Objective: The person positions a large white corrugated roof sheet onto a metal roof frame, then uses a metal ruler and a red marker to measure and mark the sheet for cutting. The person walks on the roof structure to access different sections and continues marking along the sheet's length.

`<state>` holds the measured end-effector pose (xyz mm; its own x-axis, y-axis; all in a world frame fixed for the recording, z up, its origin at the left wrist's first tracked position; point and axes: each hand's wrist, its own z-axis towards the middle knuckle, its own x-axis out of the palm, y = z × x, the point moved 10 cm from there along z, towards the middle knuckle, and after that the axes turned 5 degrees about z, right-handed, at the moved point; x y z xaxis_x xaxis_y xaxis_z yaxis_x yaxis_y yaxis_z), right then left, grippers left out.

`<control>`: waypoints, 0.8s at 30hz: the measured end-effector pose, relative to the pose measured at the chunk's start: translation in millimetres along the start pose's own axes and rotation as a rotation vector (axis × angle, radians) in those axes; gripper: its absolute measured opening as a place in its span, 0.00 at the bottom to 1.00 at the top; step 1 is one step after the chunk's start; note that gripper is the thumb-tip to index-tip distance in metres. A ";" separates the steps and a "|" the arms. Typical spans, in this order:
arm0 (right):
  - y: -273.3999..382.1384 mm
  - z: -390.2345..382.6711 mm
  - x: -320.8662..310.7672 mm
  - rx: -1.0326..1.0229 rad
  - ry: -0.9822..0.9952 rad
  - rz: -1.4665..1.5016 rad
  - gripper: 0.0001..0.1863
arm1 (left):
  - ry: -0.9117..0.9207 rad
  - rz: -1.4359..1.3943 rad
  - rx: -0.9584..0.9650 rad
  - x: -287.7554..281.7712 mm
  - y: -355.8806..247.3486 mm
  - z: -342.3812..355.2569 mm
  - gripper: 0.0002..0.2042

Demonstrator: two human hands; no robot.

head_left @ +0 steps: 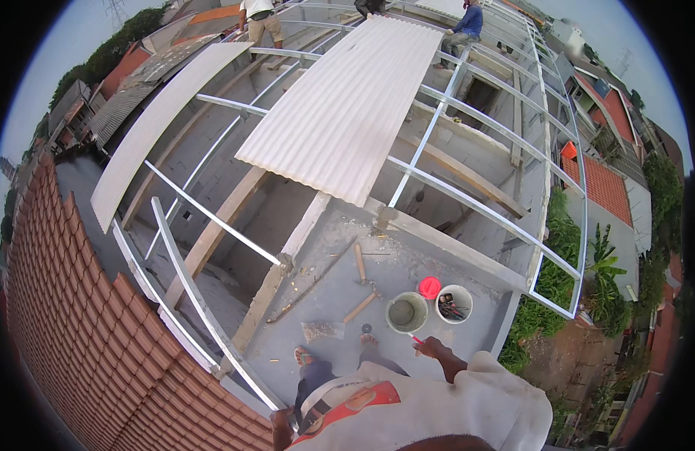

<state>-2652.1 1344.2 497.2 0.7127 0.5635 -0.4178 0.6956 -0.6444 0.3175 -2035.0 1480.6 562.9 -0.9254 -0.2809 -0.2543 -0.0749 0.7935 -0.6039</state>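
Right hand (439, 353), gripping a red tool (417, 340) just nearside of the grey bucket (423, 322), seemingly needed steadiness; whether the left hand (282, 430) gripped couldn't be told.

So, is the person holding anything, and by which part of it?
The right grip holds a thin red stick by its near end. The left grip is at a metal beam's lower end; whether it holds that can't be told.
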 end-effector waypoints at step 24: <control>-52.3 0.4 -28.9 -0.094 -0.005 0.144 0.28 | -0.121 -0.180 -0.108 58.3 1.8 -33.2 0.12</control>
<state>-2709.1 1361.4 492.3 0.8052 0.4662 -0.3664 0.5920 -0.6669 0.4525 -2101.4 1483.5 572.0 -0.8427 -0.4805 -0.2428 -0.2797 0.7762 -0.5651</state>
